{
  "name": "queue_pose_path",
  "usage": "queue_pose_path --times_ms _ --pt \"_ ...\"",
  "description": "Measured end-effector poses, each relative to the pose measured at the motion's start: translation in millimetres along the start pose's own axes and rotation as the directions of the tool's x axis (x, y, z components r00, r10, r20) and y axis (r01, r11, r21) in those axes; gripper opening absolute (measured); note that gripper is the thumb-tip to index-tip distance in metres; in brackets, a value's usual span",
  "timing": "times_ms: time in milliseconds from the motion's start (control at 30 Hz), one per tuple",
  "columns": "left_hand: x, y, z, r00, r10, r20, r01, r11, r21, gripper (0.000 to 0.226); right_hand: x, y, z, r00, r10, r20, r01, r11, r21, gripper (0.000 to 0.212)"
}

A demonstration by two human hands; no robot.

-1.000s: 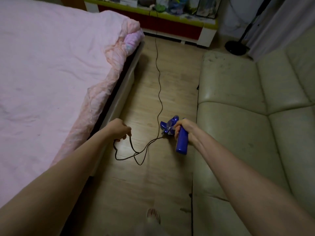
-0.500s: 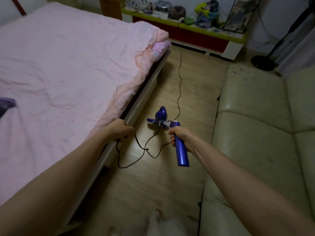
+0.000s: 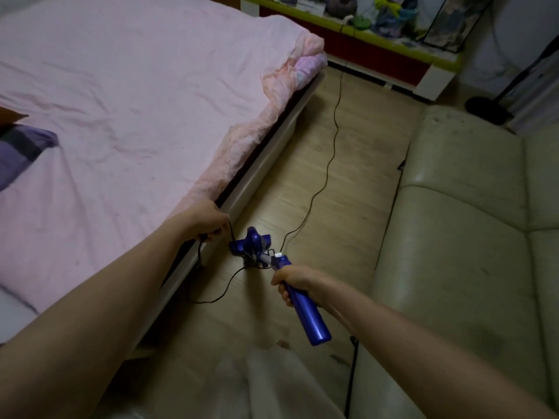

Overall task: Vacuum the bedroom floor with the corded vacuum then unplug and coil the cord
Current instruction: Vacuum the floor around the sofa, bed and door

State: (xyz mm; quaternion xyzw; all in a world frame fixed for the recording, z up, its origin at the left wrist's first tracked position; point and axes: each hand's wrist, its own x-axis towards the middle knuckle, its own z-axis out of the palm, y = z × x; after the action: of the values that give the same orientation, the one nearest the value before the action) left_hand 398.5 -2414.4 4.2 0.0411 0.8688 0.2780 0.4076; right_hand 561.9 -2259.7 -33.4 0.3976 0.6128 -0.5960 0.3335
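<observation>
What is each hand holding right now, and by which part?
The right hand grips the blue vacuum by its handle. The left hand holds the black cord near the vacuum's end.

I see my right hand (image 3: 295, 279) gripping the blue vacuum (image 3: 302, 303) handle over the wood floor (image 3: 348, 207). My left hand (image 3: 208, 219) pinches the black cord (image 3: 329, 155) at the bed (image 3: 136, 116) edge. A sofa (image 3: 453, 237) lines the floor's right side.
</observation>
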Motion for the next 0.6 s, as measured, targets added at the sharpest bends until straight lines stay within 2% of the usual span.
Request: queue_pose_path --times_ms 133,233,433,600 --pt "-8.4 -16.4 11.7 0.999 0.028 0.034 -0.029 0.998 0.047 0.02 -25.0 19.9 8.8 1.0 0.025 0.012 -0.021 0.964 -0.266 0.008" --pt "-15.3 -19.7 20.7 0.997 0.05 0.053 -0.053 0.998 0.045 0.026 -28.5 20.0 3.3 1.0 0.021 -0.019 -0.028 0.869 -0.494 0.008" --pt "-34.0 -37.3 26.8 0.999 0.007 0.036 -0.007 1.0 0.017 0.03 -5.5 -7.6 -12.5 1.0 -0.007 -0.028 -0.013 0.744 -0.668 0.023" --pt "-43.2 -39.1 36.4 0.998 -0.059 -0.031 0.056 0.994 -0.091 0.028 11.0 -59.7 -42.9 0.997 -0.081 -0.007 0.036 0.517 -0.855 0.019"
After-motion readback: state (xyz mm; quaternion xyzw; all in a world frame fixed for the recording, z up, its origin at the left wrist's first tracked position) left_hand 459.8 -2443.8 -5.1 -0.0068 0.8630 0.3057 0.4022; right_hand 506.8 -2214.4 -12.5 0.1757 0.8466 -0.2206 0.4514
